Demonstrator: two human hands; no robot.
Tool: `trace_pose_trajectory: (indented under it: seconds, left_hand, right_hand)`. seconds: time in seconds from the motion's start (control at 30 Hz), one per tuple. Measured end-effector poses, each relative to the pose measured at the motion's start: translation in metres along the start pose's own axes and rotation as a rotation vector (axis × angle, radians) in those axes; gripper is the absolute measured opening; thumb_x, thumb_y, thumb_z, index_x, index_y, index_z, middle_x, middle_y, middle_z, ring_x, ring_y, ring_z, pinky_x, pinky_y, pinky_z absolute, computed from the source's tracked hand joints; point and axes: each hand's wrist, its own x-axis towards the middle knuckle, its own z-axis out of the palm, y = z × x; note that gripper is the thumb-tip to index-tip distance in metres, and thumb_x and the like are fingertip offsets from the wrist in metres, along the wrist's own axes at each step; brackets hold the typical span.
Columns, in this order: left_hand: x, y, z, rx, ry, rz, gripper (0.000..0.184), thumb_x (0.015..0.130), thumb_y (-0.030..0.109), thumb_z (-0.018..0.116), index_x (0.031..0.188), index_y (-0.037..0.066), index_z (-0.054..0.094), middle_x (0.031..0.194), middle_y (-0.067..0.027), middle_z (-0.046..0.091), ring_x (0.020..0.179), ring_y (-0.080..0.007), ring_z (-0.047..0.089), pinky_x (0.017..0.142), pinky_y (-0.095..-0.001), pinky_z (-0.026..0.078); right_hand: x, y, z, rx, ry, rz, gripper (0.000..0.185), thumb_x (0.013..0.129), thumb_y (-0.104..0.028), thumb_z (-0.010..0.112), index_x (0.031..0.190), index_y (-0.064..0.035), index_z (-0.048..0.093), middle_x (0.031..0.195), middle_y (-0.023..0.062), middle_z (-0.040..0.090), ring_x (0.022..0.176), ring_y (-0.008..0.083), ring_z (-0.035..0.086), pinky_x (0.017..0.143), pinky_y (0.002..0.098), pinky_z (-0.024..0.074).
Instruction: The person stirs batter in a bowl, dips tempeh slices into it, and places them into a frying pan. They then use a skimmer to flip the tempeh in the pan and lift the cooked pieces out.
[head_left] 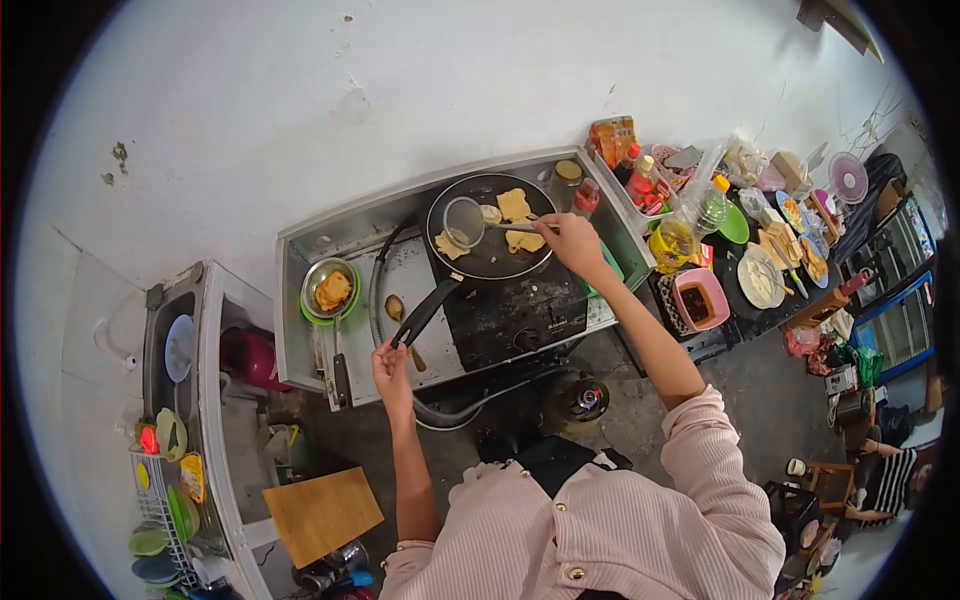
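Note:
My left hand [392, 372] is closed round the end of the black handle of a frying pan [440, 262]. The pan rests on the black gas stove [510, 318]. In it lie several pieces of yellow, lightly browned food [514, 205]. My right hand [572, 243] grips the handle of a small round strainer [463, 220], whose mesh head is over the left half of the pan. Whether the mesh touches the food or the pan I cannot tell. Left of the stove, a second strainer [318, 272] holding browned food [333, 290] sits over a green bowl [354, 308].
A spoon [394, 306] and a grey hose [378, 290] lie left of the stove. Jars [566, 180] stand behind the pan. Rightward are sauce bottles [640, 180], an oil bottle [672, 240], a pink bowl [700, 298] and plates [762, 278]. A person in stripes [888, 485] is far right.

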Motion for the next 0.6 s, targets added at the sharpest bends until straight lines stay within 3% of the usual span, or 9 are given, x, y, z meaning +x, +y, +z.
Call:
trace_pose_trajectory:
  seconds: [0.27, 0.4, 0.5, 0.6]
  left_hand:
    - [0.001, -0.003, -0.001, -0.024, -0.005, 0.013, 0.03, 0.086, 0.016, 0.055, 0.108, -0.001, 0.046, 0.087, -0.0038, 0.053, 0.085, -0.0112, 0.053, 0.079, -0.0226, 0.038]
    - [0.0, 0.001, 0.0, -0.003, 0.004, 0.002, 0.031, 0.086, 0.017, 0.055, 0.108, -0.001, 0.045, 0.088, -0.005, 0.053, 0.087, -0.0122, 0.053, 0.079, -0.0233, 0.039]
    - [0.001, -0.003, -0.001, 0.009, 0.004, 0.031, 0.034, 0.086, 0.018, 0.054, 0.112, -0.001, 0.044, 0.083, -0.0034, 0.052, 0.082, -0.0129, 0.054, 0.074, -0.024, 0.04]
    - [0.0, -0.002, 0.0, -0.01, 0.002, 0.038, 0.034, 0.086, 0.018, 0.054, 0.112, -0.001, 0.045, 0.081, -0.0028, 0.052, 0.081, -0.0128, 0.054, 0.073, -0.0235, 0.039]
  right_hand:
    - [-0.007, -0.028, -0.003, -0.211, 0.265, -0.388, 0.014, 0.075, -0.024, 0.06, 0.073, -0.012, 0.065, 0.055, 0.008, 0.055, 0.056, 0.0243, 0.055, 0.051, 0.0368, 0.0438]
    - [-0.003, -0.024, 0.002, -0.266, 0.206, -0.557, 0.01, 0.072, -0.024, 0.061, 0.072, -0.0145, 0.065, 0.056, 0.0036, 0.055, 0.065, 0.0191, 0.053, 0.058, 0.0317, 0.0421]
    - [-0.009, -0.026, -0.008, -0.256, 0.136, -0.598, 0.015, 0.073, -0.026, 0.062, 0.073, -0.0119, 0.067, 0.056, 0.0035, 0.056, 0.066, 0.0182, 0.05, 0.061, 0.0311, 0.0413]
    - [-0.013, -0.022, -0.02, -0.277, 0.035, -0.571, 0.012, 0.074, -0.026, 0.059, 0.072, -0.0167, 0.067, 0.06, 0.0018, 0.057, 0.07, 0.0183, 0.051, 0.062, 0.0317, 0.0402]
